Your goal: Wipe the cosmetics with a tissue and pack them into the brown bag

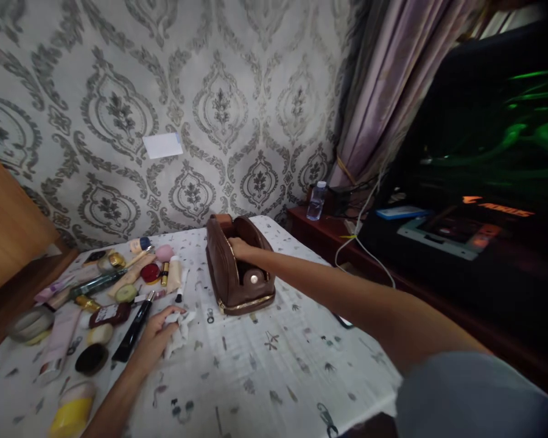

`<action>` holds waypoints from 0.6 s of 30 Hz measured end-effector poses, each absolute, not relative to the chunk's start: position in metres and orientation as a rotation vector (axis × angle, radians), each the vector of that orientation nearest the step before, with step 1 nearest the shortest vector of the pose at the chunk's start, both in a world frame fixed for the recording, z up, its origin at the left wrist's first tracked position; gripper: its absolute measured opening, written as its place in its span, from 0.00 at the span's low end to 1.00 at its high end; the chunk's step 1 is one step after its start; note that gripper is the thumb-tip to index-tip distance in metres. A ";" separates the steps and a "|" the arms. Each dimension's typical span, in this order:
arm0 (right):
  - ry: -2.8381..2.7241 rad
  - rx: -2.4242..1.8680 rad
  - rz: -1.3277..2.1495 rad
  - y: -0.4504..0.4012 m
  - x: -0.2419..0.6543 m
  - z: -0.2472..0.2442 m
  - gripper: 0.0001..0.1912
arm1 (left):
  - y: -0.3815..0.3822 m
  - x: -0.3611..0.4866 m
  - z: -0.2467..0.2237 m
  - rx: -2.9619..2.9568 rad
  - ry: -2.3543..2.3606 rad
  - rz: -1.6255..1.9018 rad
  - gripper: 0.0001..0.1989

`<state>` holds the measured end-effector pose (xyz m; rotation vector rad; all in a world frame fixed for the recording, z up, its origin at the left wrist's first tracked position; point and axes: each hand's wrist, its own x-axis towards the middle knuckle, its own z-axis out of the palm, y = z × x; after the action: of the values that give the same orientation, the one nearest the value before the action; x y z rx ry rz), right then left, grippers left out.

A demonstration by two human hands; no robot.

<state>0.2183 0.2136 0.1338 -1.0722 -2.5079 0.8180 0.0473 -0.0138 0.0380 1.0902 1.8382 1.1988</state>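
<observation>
A brown leather cosmetic bag [231, 280] stands unzipped on the patterned white tablecloth [256, 371]. My right hand [240, 248] reaches into its opening, close to the left zip edge; the fingers are mostly hidden inside. A snap-button tab [254, 278] shows at the front of the bag. On the cloth to the left, my left hand [158, 331] has its fingers closed on a crumpled white tissue [181, 331]. Right beside that hand lies a black tube [134, 328], with a small brush [179, 294] just beyond it.
Many cosmetics cover the left side, among them a pink tube [60, 342], a dark round jar [92, 359] and a yellow-white jar [73, 410]. A water bottle [316, 201] stands on the dark red side table [301, 220]. A computer case [484, 158] glows at right.
</observation>
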 end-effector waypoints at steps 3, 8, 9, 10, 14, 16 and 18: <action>-2.602 -0.967 0.819 0.202 0.231 0.147 0.06 | -0.013 0.050 0.036 1.077 1.821 1.222 0.18; -2.660 -0.763 0.679 0.182 0.263 0.141 0.13 | -0.007 0.056 0.036 1.146 1.812 1.397 0.13; -2.650 -0.701 0.635 0.178 0.268 0.136 0.14 | -0.006 0.056 0.036 1.176 1.812 1.431 0.12; -2.628 -0.670 0.570 0.175 0.273 0.132 0.14 | -0.006 0.057 0.035 1.199 1.815 1.459 0.11; -2.558 -0.671 0.401 0.160 0.284 0.121 0.15 | -0.009 0.057 0.028 1.217 1.814 1.467 0.11; -2.558 -0.658 0.412 0.151 0.287 0.117 0.17 | -0.010 0.056 0.024 1.273 1.819 1.451 0.10; -2.535 -0.648 0.444 0.141 0.290 0.114 0.18 | -0.011 0.055 0.021 1.369 1.847 1.436 0.10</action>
<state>0.2900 0.1413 0.1143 -0.6478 -2.5352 0.4443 0.0546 -0.0115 0.0215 1.3689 1.8471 1.4363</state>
